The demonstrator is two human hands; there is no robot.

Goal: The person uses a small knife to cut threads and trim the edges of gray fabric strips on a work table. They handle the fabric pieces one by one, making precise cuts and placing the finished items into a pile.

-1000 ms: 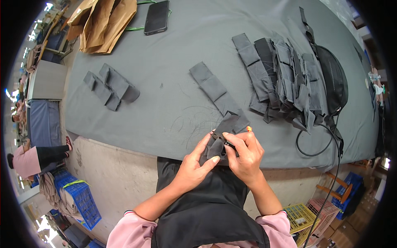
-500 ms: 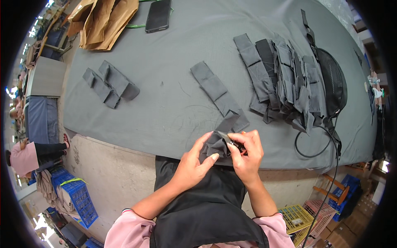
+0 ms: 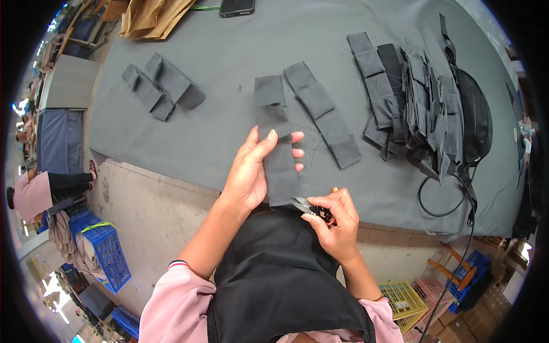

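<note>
The grey fabric strip (image 3: 280, 171) has opened out since the earlier frame, over the table's (image 3: 217, 137) near edge; I see the left hand (image 3: 250, 171) clasping it, the right hand (image 3: 338, 222) holding snips (image 3: 302, 205) by that same edge.

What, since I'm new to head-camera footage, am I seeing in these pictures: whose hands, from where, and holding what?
There is no machine here, only a person's bare hands. The view comes from a wide fisheye camera on the person's head, looking down, so straight edges bend.

The left hand holds a long flat grey fabric strip. The right hand grips a small dark-handled cutting tool with pointed metal blades, its tips by the strip's near end.

On the grey cloth-covered table lie a second long grey fabric strip, a heap of similar grey strips, a rounded black bag and, at the far edge, a black rectangular phone.
</note>
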